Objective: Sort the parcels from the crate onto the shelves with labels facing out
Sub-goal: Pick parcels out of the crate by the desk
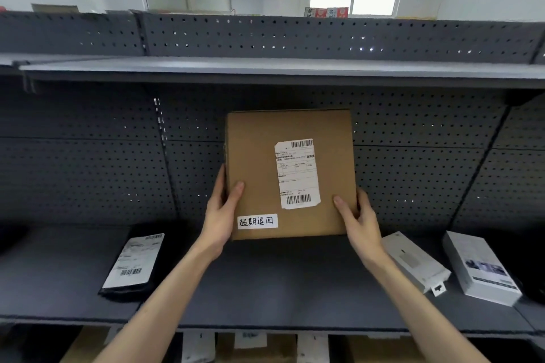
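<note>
A flat brown cardboard parcel (259, 162) stands upright on the grey middle shelf (265, 283), against the perforated back panel. Its white shipping label (297, 174) and a small handwritten white sticker (257, 221) face me. My left hand (222, 212) grips the parcel's lower left edge, thumb on the front. My right hand (355, 216) grips the lower right edge the same way. The crate is out of view.
A black bag parcel with a white label (132, 262) lies flat at the shelf's left. Two white boxes (413, 265) (479, 268) lie flat at the right. An upper shelf (265, 67) overhangs. More parcels (253, 345) show on the shelf below.
</note>
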Tool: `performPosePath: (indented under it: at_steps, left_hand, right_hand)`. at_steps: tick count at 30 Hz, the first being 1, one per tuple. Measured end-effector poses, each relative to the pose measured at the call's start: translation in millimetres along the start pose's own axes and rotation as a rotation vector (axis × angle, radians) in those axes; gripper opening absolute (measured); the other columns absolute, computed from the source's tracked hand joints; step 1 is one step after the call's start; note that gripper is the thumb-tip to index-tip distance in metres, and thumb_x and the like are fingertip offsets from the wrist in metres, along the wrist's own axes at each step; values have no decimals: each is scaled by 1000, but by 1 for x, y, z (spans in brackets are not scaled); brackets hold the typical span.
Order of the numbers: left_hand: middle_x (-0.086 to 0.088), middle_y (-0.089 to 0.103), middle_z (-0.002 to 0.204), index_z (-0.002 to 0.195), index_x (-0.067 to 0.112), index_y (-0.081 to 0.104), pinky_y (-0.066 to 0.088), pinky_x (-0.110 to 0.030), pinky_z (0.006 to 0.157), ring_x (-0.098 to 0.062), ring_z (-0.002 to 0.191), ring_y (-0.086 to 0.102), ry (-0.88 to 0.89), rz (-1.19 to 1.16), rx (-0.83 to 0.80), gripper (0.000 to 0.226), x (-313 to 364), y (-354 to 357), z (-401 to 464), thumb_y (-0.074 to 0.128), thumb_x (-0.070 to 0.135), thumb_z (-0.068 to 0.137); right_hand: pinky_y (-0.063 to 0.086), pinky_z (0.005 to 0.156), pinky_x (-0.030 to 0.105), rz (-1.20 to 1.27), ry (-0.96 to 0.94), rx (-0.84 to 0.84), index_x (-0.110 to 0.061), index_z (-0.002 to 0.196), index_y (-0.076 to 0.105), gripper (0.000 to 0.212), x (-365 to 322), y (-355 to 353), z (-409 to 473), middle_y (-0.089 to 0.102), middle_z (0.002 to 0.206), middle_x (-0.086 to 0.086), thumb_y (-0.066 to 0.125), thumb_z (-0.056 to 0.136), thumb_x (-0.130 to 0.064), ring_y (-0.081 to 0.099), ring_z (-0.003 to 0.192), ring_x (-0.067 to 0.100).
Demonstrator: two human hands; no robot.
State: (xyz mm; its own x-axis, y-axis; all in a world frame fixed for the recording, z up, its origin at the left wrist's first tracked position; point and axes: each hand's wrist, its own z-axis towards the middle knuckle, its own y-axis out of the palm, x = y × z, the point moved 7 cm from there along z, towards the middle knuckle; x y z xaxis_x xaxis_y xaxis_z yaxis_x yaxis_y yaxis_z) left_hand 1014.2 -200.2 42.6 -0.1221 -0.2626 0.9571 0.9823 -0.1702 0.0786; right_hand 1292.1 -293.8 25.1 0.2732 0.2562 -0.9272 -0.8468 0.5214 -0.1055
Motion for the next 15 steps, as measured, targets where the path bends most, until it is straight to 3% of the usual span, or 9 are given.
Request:
performPosePath:
  at_steps: [3, 7, 10, 13, 15]
  left_hand:
    - [18, 53, 143, 156, 39, 26, 46, -15, 97, 8, 118, 57, 2, -9, -45, 66, 0, 6, 2, 57, 42, 98]
    - [18, 54, 143, 154, 44, 28, 44, -30, 109, 0, 124, 56, -9, -16, -155, 64, -6, 42, 3, 57, 45, 97]
    - [19, 53, 144, 154, 44, 27, 43, -32, 111, 0, 126, 55, -32, -34, -282, 65, -13, 91, -2, 57, 48, 97]
    - [19, 50, 147, 155, 44, 26, 40, -33, 114, 1, 129, 52, -46, -55, -402, 67, -16, 151, -15, 57, 50, 96]
    - [19, 48, 148, 156, 42, 26, 38, -32, 116, 1, 130, 50, -45, -68, -485, 67, -15, 197, -27, 56, 49, 96]
  right_hand:
    - [49, 82, 7, -44, 13, 32, -21, 139, 44, 51, -3, -10, -7, 58, 115, -24, 63, 94, -34, 57, 100, -17]
    - [51, 86, 14, -85, 47, 117, -21, 142, 40, 55, -4, -46, -25, 59, 123, -15, 62, 94, -37, 57, 110, -6]
    - [53, 86, 16, -66, 76, 206, -21, 143, 39, 54, -5, -91, -48, 59, 126, -15, 61, 95, -35, 58, 113, -2]
    - [52, 77, 11, -116, 95, 308, -23, 138, 44, 46, -12, -148, -73, 60, 124, -15, 59, 96, -35, 60, 110, -3]
    - [52, 81, 15, -177, 96, 390, -27, 136, 46, 44, -15, -190, -93, 60, 125, -17, 58, 96, -38, 59, 112, 0]
